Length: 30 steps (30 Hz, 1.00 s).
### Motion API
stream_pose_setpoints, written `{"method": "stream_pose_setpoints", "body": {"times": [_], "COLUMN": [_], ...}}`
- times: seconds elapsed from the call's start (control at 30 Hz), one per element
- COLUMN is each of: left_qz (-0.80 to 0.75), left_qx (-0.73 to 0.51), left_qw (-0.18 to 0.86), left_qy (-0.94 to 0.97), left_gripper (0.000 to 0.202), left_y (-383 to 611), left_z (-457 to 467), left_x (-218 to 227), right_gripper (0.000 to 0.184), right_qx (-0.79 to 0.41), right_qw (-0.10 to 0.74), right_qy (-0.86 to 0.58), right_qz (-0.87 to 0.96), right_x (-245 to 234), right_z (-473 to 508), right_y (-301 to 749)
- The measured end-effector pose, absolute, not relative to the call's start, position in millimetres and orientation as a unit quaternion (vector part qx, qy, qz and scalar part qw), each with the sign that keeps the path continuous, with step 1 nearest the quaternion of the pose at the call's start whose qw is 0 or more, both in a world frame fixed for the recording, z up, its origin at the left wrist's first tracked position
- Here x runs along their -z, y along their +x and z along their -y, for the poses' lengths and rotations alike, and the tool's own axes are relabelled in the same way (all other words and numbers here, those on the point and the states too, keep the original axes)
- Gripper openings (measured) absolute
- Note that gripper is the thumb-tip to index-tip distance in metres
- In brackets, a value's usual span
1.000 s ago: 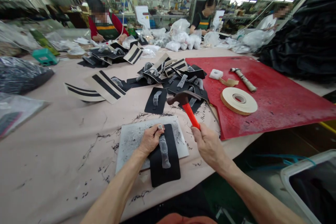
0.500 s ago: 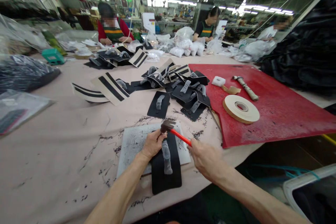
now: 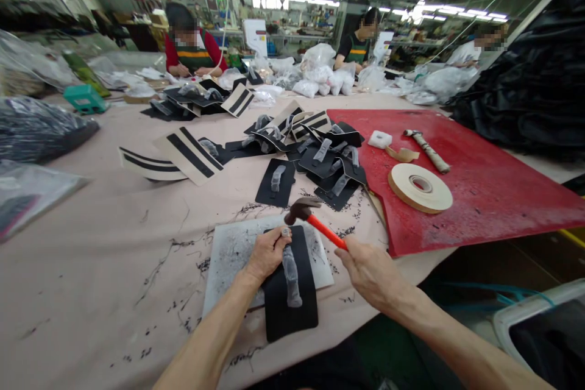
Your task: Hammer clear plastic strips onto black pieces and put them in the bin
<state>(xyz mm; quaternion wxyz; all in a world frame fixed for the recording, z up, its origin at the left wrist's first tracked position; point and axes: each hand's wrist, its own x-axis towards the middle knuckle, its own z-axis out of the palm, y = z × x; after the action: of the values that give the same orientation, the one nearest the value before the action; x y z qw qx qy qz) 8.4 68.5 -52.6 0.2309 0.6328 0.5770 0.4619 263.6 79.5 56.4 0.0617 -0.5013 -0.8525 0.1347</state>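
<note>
My right hand (image 3: pixel 372 271) grips the orange handle of a claw hammer (image 3: pixel 304 210), whose dark head hovers just above and beyond my left fingers. My left hand (image 3: pixel 269 253) is closed in a pinch around a short upright tool with a round metal top (image 3: pixel 286 232), probably a punch; its lower end is hidden. Under that hand lies a black panel (image 3: pixel 304 317) with a plastic-wrapped handle (image 3: pixel 291 277) fixed along its middle. The panel's far part rests on a pale board (image 3: pixel 223 256) speckled with black bits, and its near end reaches past the board onto the cloth.
Similar black panels (image 3: pixel 329 161) are heaped ahead, some showing striped undersides (image 3: pixel 189 155). To the right, a red sheet (image 3: pixel 484 207) carries a tape roll (image 3: pixel 420 187) and a wrapped mallet (image 3: pixel 427 151). Coworkers sit across the table behind white plastic bags (image 3: pixel 320 76).
The hammer has lifted off the top of the upright tool and moved slightly up and right with my right hand. My left hand stays in place on the panel.
</note>
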Motion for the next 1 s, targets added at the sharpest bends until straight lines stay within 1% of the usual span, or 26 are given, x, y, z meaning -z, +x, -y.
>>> {"method": "stream_pose_setpoints", "body": {"times": [0.07,0.13,0.17,0.23,0.27,0.33,0.4,0.43,0.5,0.53,0.67,0.77,0.9,1.0], "left_qz": [-0.572,-0.569,-0.569,-0.571,-0.572,-0.577,-0.583,-0.586,-0.594,-0.599,-0.639,-0.677,-0.738,-0.720], "left_qx": [-0.469,-0.473,-0.474,-0.475,-0.474,-0.471,-0.467,-0.467,-0.467,-0.468,-0.454,-0.439,-0.513,-0.576], "left_qw": [0.236,0.243,0.246,0.248,0.246,0.240,0.228,0.220,0.204,0.195,0.143,0.095,0.027,0.003], "left_qy": [0.630,0.627,0.625,0.622,0.622,0.623,0.625,0.625,0.622,0.620,0.604,0.583,0.437,0.387], "left_gripper": [0.016,0.016,0.016,0.015,0.015,0.015,0.015,0.016,0.017,0.017,0.018,0.031,0.036,0.033], "left_y": [8.5,8.4,8.4,8.3,8.3,8.7,9.7,10.5,12.6,14.0,23.8,35.0,43.4,33.1], "left_z": [-68.3,-67.8,-67.5,-67.0,-66.9,-66.9,-67.3,-67.6,-68.2,-68.4,-69.6,-72.0,-77.4,-77.6], "left_x": [51.1,49.7,49.3,49.4,49.8,50.9,51.6,51.7,51.2,50.5,45.7,39.5,15.8,-15.7], "right_gripper": [0.026,0.030,0.030,0.023,0.022,0.031,0.034,0.033,0.029,0.028,0.025,0.023,0.031,0.037], "right_qx": [-0.182,-0.228,-0.229,-0.172,-0.128,-0.078,-0.130,-0.174,-0.240,-0.251,-0.227,-0.217,-0.234,-0.244], "right_qw": [0.070,0.056,0.043,0.039,0.060,0.136,0.203,0.218,0.211,0.198,0.148,0.118,0.104,0.114], "right_qy": [-0.548,-0.583,-0.600,-0.622,-0.616,-0.561,-0.474,-0.439,-0.410,-0.414,-0.448,-0.451,-0.424,-0.394], "right_qz": [0.814,0.778,0.765,0.763,0.775,0.813,0.847,0.854,0.854,0.852,0.852,0.857,0.869,0.879], "right_x": [-43.3,-24.8,-14.9,2.0,7.7,13.3,14.4,14.9,17.7,19.9,26.0,22.7,17.4,12.8], "right_z": [-91.5,-104.4,-109.6,-114.8,-113.9,-105.3,-90.8,-83.2,-70.3,-65.8,-60.7,-63.9,-68.1,-70.3], "right_y": [272.6,279.4,280.9,277.8,272.6,254.6,229.0,215.4,191.5,182.7,171.5,174.6,177.5,185.2]}}
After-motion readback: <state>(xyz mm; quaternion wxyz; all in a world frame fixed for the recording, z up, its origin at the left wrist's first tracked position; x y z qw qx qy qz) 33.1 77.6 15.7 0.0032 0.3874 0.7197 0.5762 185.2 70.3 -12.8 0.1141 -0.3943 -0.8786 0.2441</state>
